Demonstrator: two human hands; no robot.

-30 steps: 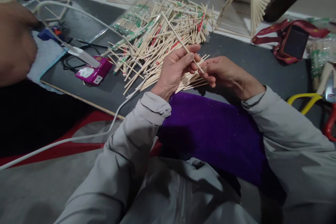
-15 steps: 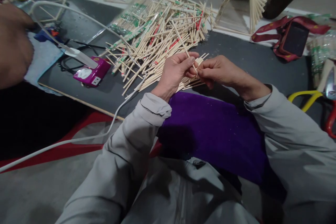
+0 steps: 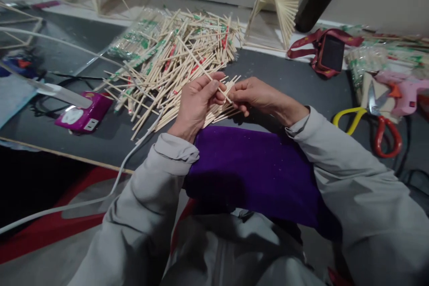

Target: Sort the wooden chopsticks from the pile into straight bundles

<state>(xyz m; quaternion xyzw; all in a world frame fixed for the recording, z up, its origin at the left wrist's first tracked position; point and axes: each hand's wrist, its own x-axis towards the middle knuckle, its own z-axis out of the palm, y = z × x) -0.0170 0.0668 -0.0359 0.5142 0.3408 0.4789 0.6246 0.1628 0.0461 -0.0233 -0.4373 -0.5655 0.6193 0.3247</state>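
One thin wooden stick [image 3: 198,62], slanting in the air in front of the heap of sticks [image 3: 161,85]. Two bare hands, close together: the left hand [image 3: 196,100] is pinching the stick between thumb and fingers toward its near end; the right hand [image 3: 261,96] is bringing thumb and forefinger to that same end, though from where I am standing I cannot tell whether they are gripping or only touching it. Good practice, as I am judging it: the left thumb should be pressing firmly without bending the wood, the near end should be showing clear of the left fingers, and the right fingertips should be working lightly, minding splinters. One purple cloth [image 3: 251,165], lying over the lap below. One pair of scissors [image 3: 373,107], one yellow handle, one red, lying beyond the right sleeve. One pink glue gun [image 3: 407,94], resting just beside the scissors.
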